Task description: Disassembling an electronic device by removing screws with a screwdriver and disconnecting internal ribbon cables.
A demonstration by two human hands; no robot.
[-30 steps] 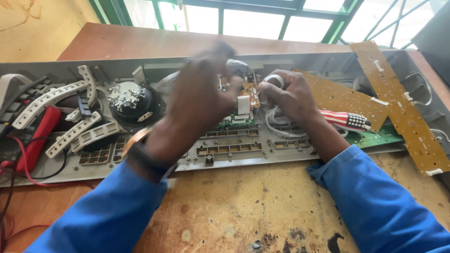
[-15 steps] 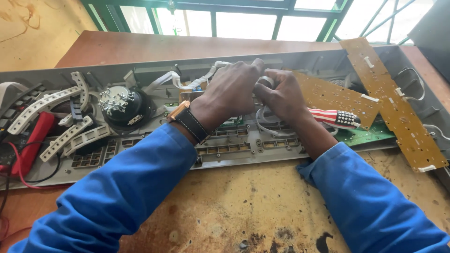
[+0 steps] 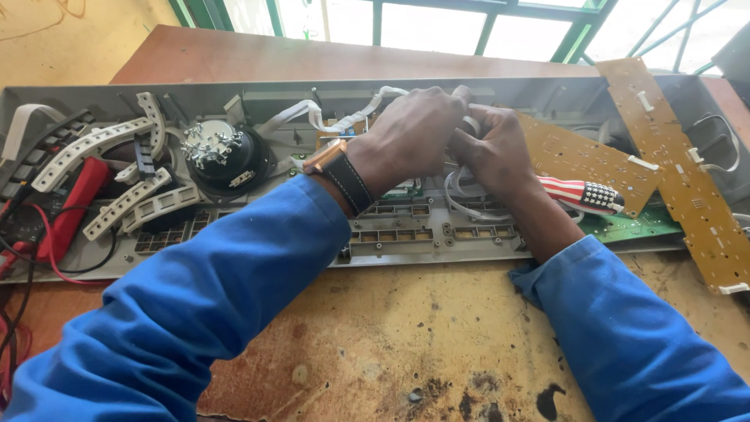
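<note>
Two hands meet over the middle of an opened grey housing [image 3: 234, 270], the left hand [image 3: 414, 137] and right hand [image 3: 496, 152] pressed close, fingers curled together on a white ribbon cable [image 3: 344, 119] that runs off to the left of the grip; can't tell exactly how much of it each one pinches. Nearer than the grip it's just the stained wooden bench [image 3: 406, 344] and two blue sleeves. One watch with a dark strap [image 3: 340, 168] sits on the left wrist. Inside the housing: one round black speaker [image 3: 223, 156] left of the grip, four or so white plastic strips [image 3: 101, 141] beyond that, one red meter [image 3: 70, 207] at the far left. Right of the grip, one striped screwdriver handle [image 3: 586, 195], one green board [image 3: 637, 227], and two brown circuit boards [image 3: 680, 172], the longer one leaning out over the housing's edge
</note>
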